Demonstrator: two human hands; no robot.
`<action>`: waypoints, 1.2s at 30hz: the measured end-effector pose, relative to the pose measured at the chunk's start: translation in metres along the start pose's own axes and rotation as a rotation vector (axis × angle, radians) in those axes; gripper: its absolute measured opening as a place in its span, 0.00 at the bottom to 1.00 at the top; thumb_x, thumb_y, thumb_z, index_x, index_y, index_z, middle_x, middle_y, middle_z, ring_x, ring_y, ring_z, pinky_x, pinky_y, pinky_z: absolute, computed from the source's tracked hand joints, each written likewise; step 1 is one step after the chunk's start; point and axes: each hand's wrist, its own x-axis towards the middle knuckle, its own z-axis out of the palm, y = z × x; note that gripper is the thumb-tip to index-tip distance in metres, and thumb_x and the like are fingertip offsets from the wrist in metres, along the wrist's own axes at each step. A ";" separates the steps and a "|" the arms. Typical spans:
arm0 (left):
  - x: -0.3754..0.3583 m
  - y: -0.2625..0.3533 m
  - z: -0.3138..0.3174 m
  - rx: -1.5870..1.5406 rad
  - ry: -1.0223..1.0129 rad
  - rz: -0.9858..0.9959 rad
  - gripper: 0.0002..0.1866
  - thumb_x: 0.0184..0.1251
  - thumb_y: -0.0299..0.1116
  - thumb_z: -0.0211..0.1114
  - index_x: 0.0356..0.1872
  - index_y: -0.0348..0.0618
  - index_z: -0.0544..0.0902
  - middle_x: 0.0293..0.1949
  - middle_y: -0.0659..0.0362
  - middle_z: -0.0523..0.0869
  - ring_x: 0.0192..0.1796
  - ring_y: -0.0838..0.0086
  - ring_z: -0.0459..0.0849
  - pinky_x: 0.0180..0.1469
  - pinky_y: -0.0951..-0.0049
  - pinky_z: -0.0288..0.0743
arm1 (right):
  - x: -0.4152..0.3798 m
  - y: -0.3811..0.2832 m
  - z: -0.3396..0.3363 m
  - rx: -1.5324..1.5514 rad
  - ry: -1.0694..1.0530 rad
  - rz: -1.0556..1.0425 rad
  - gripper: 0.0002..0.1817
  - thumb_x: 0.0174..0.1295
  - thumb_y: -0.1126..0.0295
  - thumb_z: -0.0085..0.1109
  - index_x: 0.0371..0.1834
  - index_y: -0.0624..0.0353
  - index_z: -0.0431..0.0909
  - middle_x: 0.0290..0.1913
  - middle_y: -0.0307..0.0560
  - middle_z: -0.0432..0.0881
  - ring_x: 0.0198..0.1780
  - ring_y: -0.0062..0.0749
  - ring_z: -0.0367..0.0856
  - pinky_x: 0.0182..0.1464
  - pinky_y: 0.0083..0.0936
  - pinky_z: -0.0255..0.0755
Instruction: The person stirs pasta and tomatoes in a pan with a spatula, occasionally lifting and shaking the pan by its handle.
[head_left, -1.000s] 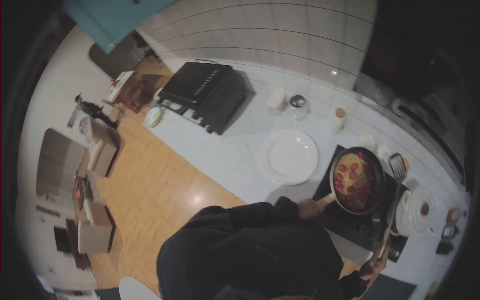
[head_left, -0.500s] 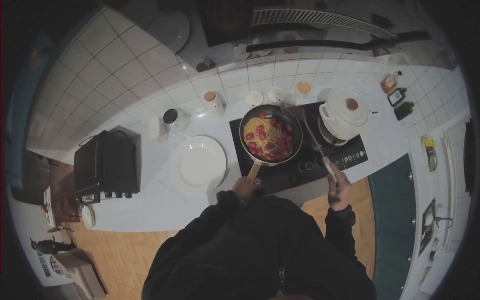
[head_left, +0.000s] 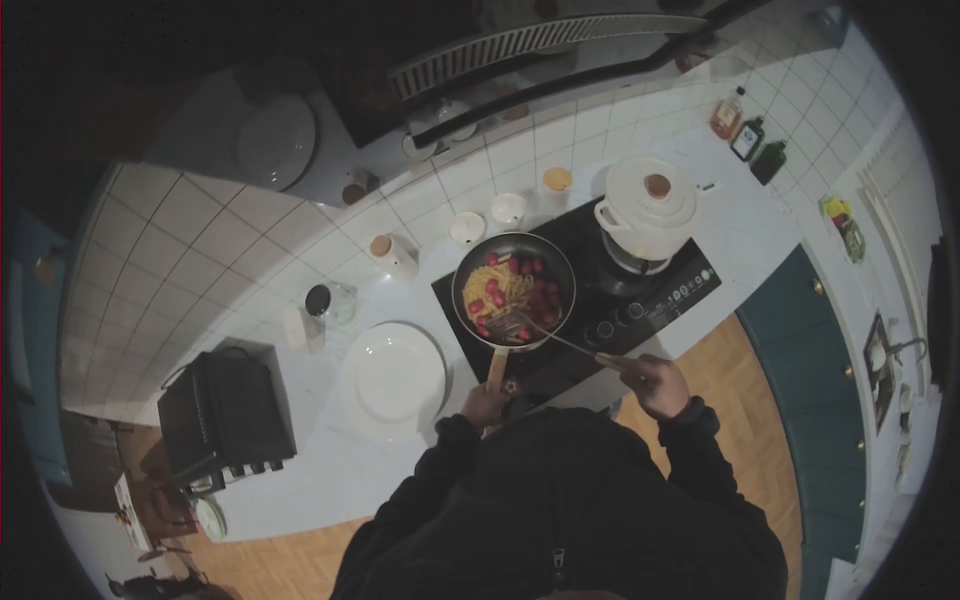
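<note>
My left hand (head_left: 484, 406) is closed around the light wooden handle of a dark frying pan (head_left: 561, 262) on the black cooktop (head_left: 530, 376). Yellow pasta (head_left: 488, 284) lies in the pan's left side, and red tomato-like pieces (head_left: 545, 301) are mostly to the right. In my right hand (head_left: 658, 386) is a spatula (head_left: 566, 342), held by its handle. Its slotted-looking head is down in the food at the pan's near side, touching the pasta and red pieces. A white plate (head_left: 394, 414) rests on the counter left of the pan.
A white lidded pot (head_left: 640, 222) stands right of the pan. Behind are white lidded jars (head_left: 467, 228), a cork-topped bottle (head_left: 395, 258) and a glass jar (head_left: 335, 302). A black toaster oven (head_left: 222, 415) is at left; bottles (head_left: 745, 138) stand at back right.
My right hand has brought the spatula from beyond the pan's right rim down into the food. The view has tilted and shifted. My left hand still grips the pan handle.
</note>
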 end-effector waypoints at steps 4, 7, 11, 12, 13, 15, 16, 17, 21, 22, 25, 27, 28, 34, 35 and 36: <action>-0.017 0.007 0.006 -0.255 -0.014 -0.084 0.11 0.63 0.41 0.66 0.34 0.50 0.74 0.16 0.69 0.64 0.16 0.85 0.60 0.15 0.81 0.52 | 0.003 -0.001 0.018 -0.092 0.090 0.047 0.24 0.60 0.82 0.59 0.56 0.42 0.84 0.33 0.49 0.84 0.32 0.44 0.82 0.31 0.33 0.73; -0.012 0.001 0.003 -0.291 -0.067 -0.074 0.18 0.69 0.52 0.58 0.43 0.47 0.76 0.20 0.66 0.65 0.18 0.83 0.62 0.17 0.81 0.57 | 0.008 -0.003 0.029 -0.195 0.177 0.036 0.29 0.58 0.84 0.62 0.59 0.37 0.81 0.28 0.46 0.79 0.27 0.44 0.78 0.28 0.33 0.73; -0.014 0.008 0.002 -0.207 -0.035 -0.108 0.29 0.69 0.65 0.47 0.44 0.47 0.74 0.23 0.60 0.69 0.19 0.77 0.65 0.17 0.78 0.61 | 0.015 -0.010 0.043 -0.168 0.292 -0.063 0.26 0.60 0.84 0.59 0.60 0.46 0.80 0.26 0.46 0.74 0.24 0.42 0.75 0.26 0.32 0.72; -0.015 0.009 0.003 -0.184 -0.026 -0.118 0.30 0.69 0.66 0.45 0.44 0.47 0.74 0.23 0.60 0.69 0.19 0.77 0.65 0.17 0.78 0.60 | 0.016 -0.012 0.046 -0.154 0.305 -0.076 0.24 0.60 0.84 0.59 0.60 0.49 0.80 0.26 0.47 0.74 0.25 0.42 0.75 0.26 0.31 0.71; -0.014 0.008 0.003 -0.174 -0.026 -0.106 0.29 0.70 0.65 0.44 0.42 0.47 0.73 0.22 0.60 0.68 0.19 0.77 0.64 0.17 0.78 0.59 | 0.016 -0.013 0.049 -0.128 0.284 -0.062 0.24 0.61 0.82 0.59 0.60 0.48 0.80 0.26 0.45 0.74 0.25 0.41 0.74 0.26 0.31 0.71; -0.015 0.008 0.005 -0.158 -0.027 -0.093 0.27 0.72 0.62 0.42 0.40 0.47 0.72 0.22 0.61 0.66 0.19 0.77 0.62 0.16 0.78 0.58 | 0.017 -0.016 0.055 -0.087 0.252 -0.040 0.23 0.63 0.80 0.59 0.60 0.46 0.80 0.26 0.43 0.73 0.25 0.38 0.73 0.27 0.31 0.70; -0.016 0.011 0.006 -0.148 -0.016 -0.098 0.26 0.72 0.62 0.42 0.36 0.48 0.69 0.22 0.61 0.65 0.19 0.78 0.61 0.16 0.78 0.57 | 0.018 -0.015 0.059 -0.110 0.194 0.011 0.24 0.63 0.78 0.59 0.62 0.40 0.78 0.28 0.42 0.74 0.26 0.37 0.75 0.29 0.29 0.72; -0.018 0.015 0.007 -0.136 -0.006 -0.102 0.25 0.73 0.62 0.42 0.33 0.49 0.67 0.22 0.62 0.64 0.18 0.78 0.60 0.16 0.78 0.56 | 0.019 -0.015 0.062 -0.132 0.136 0.062 0.26 0.64 0.77 0.59 0.63 0.35 0.77 0.29 0.40 0.76 0.28 0.36 0.76 0.32 0.28 0.74; -0.021 0.016 0.008 -0.132 0.003 -0.094 0.27 0.71 0.64 0.44 0.34 0.49 0.69 0.21 0.62 0.64 0.18 0.78 0.60 0.16 0.78 0.57 | 0.024 -0.010 0.070 -0.130 0.080 0.158 0.29 0.65 0.77 0.56 0.65 0.28 0.75 0.30 0.39 0.75 0.30 0.35 0.75 0.34 0.27 0.73; -0.022 0.018 0.010 -0.130 0.009 -0.095 0.27 0.70 0.66 0.45 0.34 0.49 0.69 0.20 0.63 0.64 0.18 0.79 0.61 0.16 0.78 0.56 | 0.024 -0.005 0.072 -0.127 0.119 0.143 0.29 0.65 0.77 0.56 0.65 0.28 0.74 0.28 0.40 0.72 0.28 0.35 0.71 0.32 0.28 0.70; -0.024 0.024 0.013 -0.123 0.034 -0.099 0.28 0.68 0.67 0.46 0.33 0.49 0.70 0.20 0.64 0.65 0.17 0.81 0.61 0.16 0.79 0.54 | 0.025 0.001 0.069 -0.103 0.199 0.120 0.29 0.65 0.77 0.55 0.66 0.31 0.75 0.27 0.43 0.71 0.27 0.37 0.69 0.32 0.29 0.69; -0.027 0.025 0.013 -0.115 0.065 -0.110 0.28 0.69 0.67 0.46 0.32 0.49 0.70 0.20 0.63 0.65 0.17 0.82 0.60 0.16 0.79 0.53 | 0.025 0.001 0.065 -0.067 0.224 0.121 0.27 0.65 0.77 0.55 0.65 0.36 0.76 0.31 0.48 0.76 0.32 0.40 0.76 0.37 0.31 0.73; -0.028 0.028 0.013 -0.097 0.073 -0.111 0.28 0.68 0.67 0.45 0.31 0.50 0.69 0.20 0.64 0.65 0.17 0.82 0.59 0.16 0.79 0.52 | 0.025 0.004 0.063 -0.012 0.268 0.068 0.23 0.64 0.78 0.56 0.62 0.45 0.77 0.37 0.52 0.79 0.37 0.43 0.79 0.41 0.33 0.75; -0.026 0.026 0.013 -0.057 0.053 -0.120 0.28 0.70 0.66 0.42 0.35 0.49 0.70 0.21 0.64 0.64 0.20 0.81 0.59 0.18 0.78 0.54 | 0.029 -0.018 0.013 0.452 0.199 0.364 0.14 0.63 0.69 0.54 0.49 0.58 0.85 0.35 0.50 0.87 0.36 0.34 0.85 0.41 0.29 0.75; -0.025 0.024 0.012 -0.048 0.048 -0.123 0.28 0.70 0.67 0.42 0.36 0.49 0.70 0.23 0.63 0.65 0.21 0.80 0.60 0.19 0.78 0.55 | 0.029 -0.019 0.007 0.498 0.172 0.416 0.14 0.63 0.70 0.54 0.47 0.57 0.86 0.33 0.49 0.88 0.34 0.32 0.84 0.39 0.28 0.74; -0.023 0.022 0.011 -0.044 0.047 -0.125 0.29 0.70 0.67 0.42 0.36 0.49 0.70 0.23 0.63 0.66 0.21 0.80 0.61 0.19 0.78 0.56 | 0.030 -0.019 0.002 0.521 0.156 0.441 0.14 0.62 0.70 0.54 0.46 0.57 0.87 0.32 0.48 0.88 0.33 0.31 0.84 0.38 0.27 0.73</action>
